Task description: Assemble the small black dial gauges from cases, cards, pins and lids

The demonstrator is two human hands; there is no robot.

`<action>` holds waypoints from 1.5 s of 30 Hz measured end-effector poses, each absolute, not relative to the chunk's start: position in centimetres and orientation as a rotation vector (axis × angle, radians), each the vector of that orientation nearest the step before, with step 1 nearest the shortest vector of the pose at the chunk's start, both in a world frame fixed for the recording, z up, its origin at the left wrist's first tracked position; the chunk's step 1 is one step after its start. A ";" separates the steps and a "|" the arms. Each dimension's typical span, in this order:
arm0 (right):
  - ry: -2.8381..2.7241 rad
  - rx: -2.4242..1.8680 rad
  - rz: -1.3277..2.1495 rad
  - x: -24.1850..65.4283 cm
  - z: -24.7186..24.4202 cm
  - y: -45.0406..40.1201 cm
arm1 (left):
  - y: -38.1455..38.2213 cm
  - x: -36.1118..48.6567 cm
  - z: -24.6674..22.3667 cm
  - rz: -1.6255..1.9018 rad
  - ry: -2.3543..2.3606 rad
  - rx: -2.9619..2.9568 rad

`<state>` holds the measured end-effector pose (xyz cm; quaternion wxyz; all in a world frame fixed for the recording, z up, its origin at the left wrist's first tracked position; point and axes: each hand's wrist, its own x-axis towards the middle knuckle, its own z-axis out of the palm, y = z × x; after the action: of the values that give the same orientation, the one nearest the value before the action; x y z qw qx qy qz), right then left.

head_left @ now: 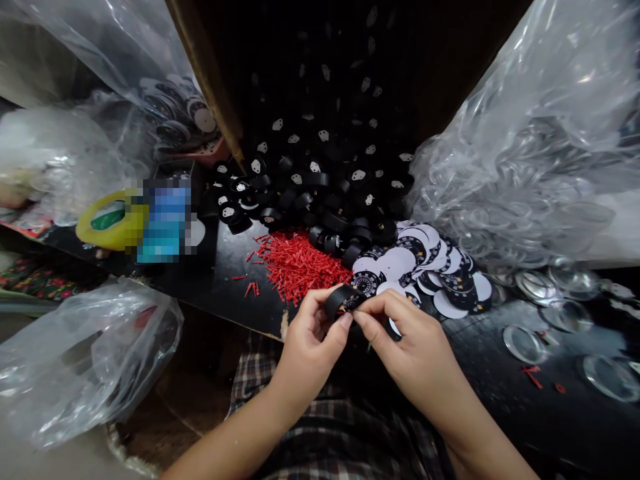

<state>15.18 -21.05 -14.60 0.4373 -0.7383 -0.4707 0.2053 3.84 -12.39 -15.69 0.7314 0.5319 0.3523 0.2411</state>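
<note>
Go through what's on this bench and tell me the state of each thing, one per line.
Left hand: gripping a black round casing.
Right hand: fingertips pinched at the casing's face.
Red pins: loose in a heap.
Printed dials: spread out, overlapping, some face down.
Black casings: piled up loose.
Clear lenses: lying flat, apart.
Tape roll: lying flat.
Plastic bag: open, crumpled.

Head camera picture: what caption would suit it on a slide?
Two hands hold a black ring beside red pins and printed dials.
</note>
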 end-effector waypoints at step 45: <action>-0.972 -2.547 -0.236 31.8 -17.3 -21.6 | -13.5 5.2 -17.5 0.296 0.705 0.736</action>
<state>31.80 -21.57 -17.27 0.2013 -0.9117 -0.3481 -0.0843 5.15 -13.49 -17.48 0.8625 0.3509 0.3362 0.1411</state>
